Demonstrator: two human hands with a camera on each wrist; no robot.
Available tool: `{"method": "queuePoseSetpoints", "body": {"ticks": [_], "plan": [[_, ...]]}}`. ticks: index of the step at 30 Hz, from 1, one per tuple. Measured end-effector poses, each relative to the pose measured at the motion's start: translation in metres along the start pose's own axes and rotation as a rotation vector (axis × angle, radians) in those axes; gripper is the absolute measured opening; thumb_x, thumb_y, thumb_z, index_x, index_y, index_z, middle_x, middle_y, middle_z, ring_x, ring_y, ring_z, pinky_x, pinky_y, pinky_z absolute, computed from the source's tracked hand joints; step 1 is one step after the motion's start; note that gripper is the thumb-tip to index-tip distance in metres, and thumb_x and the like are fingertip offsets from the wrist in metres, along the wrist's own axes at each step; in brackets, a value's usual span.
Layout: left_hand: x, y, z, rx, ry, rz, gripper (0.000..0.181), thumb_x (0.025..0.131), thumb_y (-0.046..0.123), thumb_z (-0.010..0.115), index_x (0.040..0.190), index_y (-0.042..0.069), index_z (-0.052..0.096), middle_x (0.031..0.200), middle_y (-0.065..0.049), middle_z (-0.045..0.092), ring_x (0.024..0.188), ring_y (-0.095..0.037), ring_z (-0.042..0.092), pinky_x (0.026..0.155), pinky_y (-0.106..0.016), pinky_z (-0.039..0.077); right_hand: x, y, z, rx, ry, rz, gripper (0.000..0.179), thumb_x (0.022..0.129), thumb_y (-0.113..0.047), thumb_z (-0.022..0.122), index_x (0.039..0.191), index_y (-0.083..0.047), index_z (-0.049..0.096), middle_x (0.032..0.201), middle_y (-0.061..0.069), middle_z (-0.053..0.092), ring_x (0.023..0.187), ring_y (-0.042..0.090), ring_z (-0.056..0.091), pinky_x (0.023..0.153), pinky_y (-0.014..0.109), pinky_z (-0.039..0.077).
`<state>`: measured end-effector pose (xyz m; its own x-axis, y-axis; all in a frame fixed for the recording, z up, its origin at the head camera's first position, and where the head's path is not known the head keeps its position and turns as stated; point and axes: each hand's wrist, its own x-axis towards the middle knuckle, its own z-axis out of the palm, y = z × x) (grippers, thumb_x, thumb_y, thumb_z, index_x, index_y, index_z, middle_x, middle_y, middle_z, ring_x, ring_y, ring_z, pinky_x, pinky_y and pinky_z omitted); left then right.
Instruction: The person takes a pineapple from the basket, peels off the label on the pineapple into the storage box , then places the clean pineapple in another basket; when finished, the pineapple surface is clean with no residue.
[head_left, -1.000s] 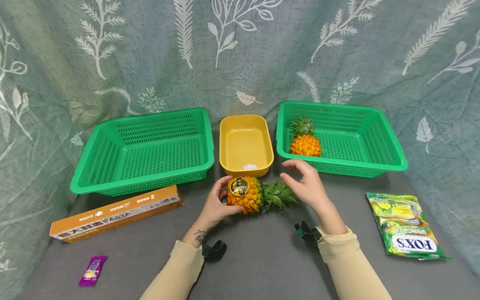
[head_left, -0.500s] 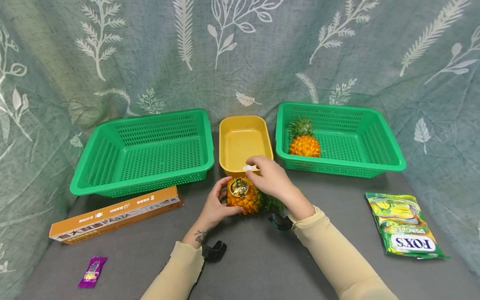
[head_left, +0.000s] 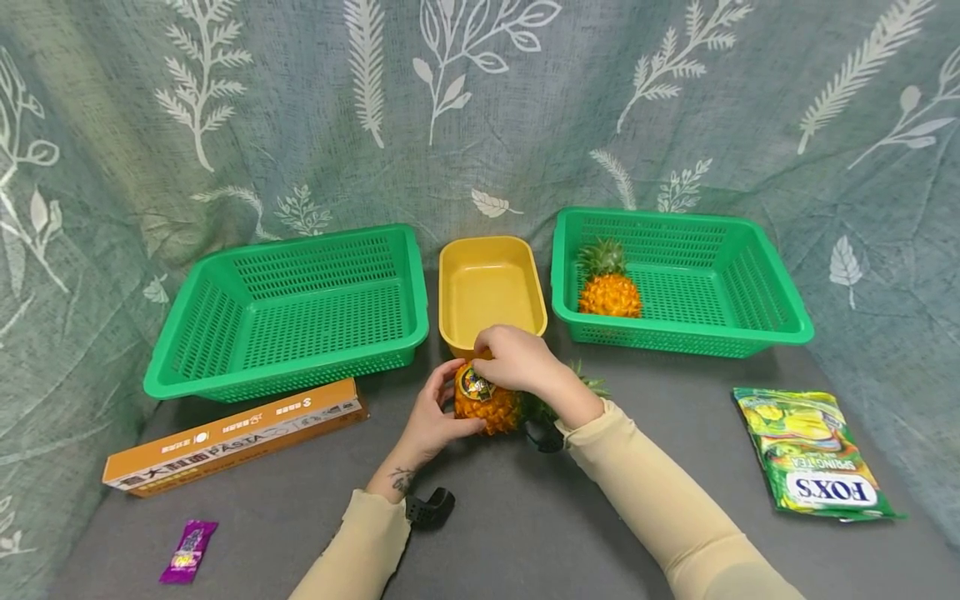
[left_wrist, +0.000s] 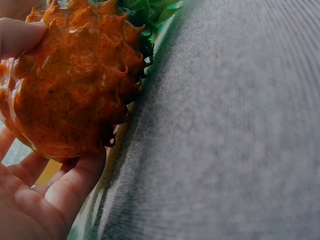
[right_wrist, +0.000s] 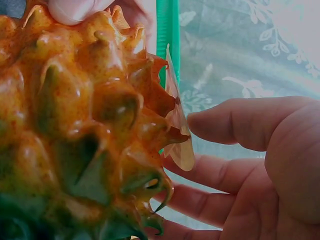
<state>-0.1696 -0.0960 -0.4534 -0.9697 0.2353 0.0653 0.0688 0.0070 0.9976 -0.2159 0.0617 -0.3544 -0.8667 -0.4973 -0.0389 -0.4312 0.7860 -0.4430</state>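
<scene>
In the head view, a pineapple (head_left: 491,411) lies on its side on the grey table, leaves to the right. My left hand (head_left: 431,423) grips its base end, with the thumb (left_wrist: 20,37) on the near side and fingers beneath. A round dark sticker (head_left: 474,383) is on the fruit's skin. My right hand (head_left: 517,358) reaches over the fruit, its thumb tip at the sticker. In the right wrist view, the sticker's edge (right_wrist: 180,142) stands out from the spiky skin. A gap shows between the right thumb (right_wrist: 220,122) and the fingers; the index tip is hidden.
Behind the fruit stands a yellow tray (head_left: 445,292), flanked by a green basket (head_left: 285,373) left and another green basket (head_left: 697,337) right. That right basket holds a second pineapple (head_left: 610,296). A pasta box (head_left: 236,437), purple packet (head_left: 189,552) and FOX'S bag (head_left: 817,454) lie around.
My right hand has come left from beside the leaves, across the fruit and down to the sticker. The left hand keeps its grip, and the fruit has turned slightly.
</scene>
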Motion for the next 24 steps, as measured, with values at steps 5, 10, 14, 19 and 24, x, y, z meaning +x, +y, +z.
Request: {"method": "queuePoseSetpoints", "body": {"ticks": [5,10,14,19,24], "plan": [[-0.0005,0.0005,0.0005,-0.002,0.001,0.000,0.084,0.067,-0.012,0.071,0.139,0.006,0.032,0.136,-0.017,0.036,0.112,-0.029,0.047,0.080,-0.029,0.052,0.0002,-0.0005,0.0007,-0.029,-0.032,0.026,0.016,0.086,-0.024,0.061,0.090,-0.010,0.068,0.081,0.001,0.066,0.066,0.014,0.056,0.059,0.028,0.044],[-0.0009,0.0007,0.0002,0.001,-0.004,0.007,0.085,0.067,-0.011,0.071,0.140,0.004,0.031,0.135,-0.018,0.036,0.113,-0.031,0.047,0.080,-0.029,0.052,0.0007,-0.0012,0.0008,-0.043,-0.071,0.040,0.016,0.086,-0.024,0.060,0.077,-0.012,0.066,0.065,-0.002,0.060,0.056,0.015,0.052,0.050,0.026,0.038],[-0.0009,0.0008,0.0003,-0.001,-0.006,0.009,0.085,0.067,-0.012,0.071,0.140,0.003,0.030,0.135,-0.018,0.036,0.113,-0.031,0.047,0.080,-0.029,0.052,0.0018,-0.0007,0.0016,-0.060,-0.065,0.021,0.015,0.086,-0.024,0.060,0.077,-0.013,0.066,0.066,-0.003,0.059,0.058,0.014,0.052,0.051,0.025,0.038],[-0.0015,0.0019,0.0006,-0.003,-0.005,0.009,0.084,0.067,-0.012,0.071,0.140,0.004,0.031,0.135,-0.019,0.036,0.112,-0.030,0.046,0.080,-0.030,0.052,0.0012,-0.0007,0.0015,-0.058,-0.010,-0.019,0.009,0.085,-0.021,0.062,0.080,-0.012,0.063,0.071,-0.002,0.059,0.062,0.014,0.052,0.054,0.026,0.039],[-0.0024,0.0023,0.0005,0.004,-0.001,0.002,0.084,0.067,-0.011,0.071,0.140,0.006,0.032,0.135,-0.018,0.036,0.113,-0.031,0.046,0.081,-0.032,0.052,-0.0006,-0.0023,0.0014,-0.024,0.053,-0.078,0.005,0.083,-0.015,0.062,0.079,-0.013,0.061,0.076,-0.001,0.059,0.066,0.015,0.051,0.058,0.027,0.041]]}}
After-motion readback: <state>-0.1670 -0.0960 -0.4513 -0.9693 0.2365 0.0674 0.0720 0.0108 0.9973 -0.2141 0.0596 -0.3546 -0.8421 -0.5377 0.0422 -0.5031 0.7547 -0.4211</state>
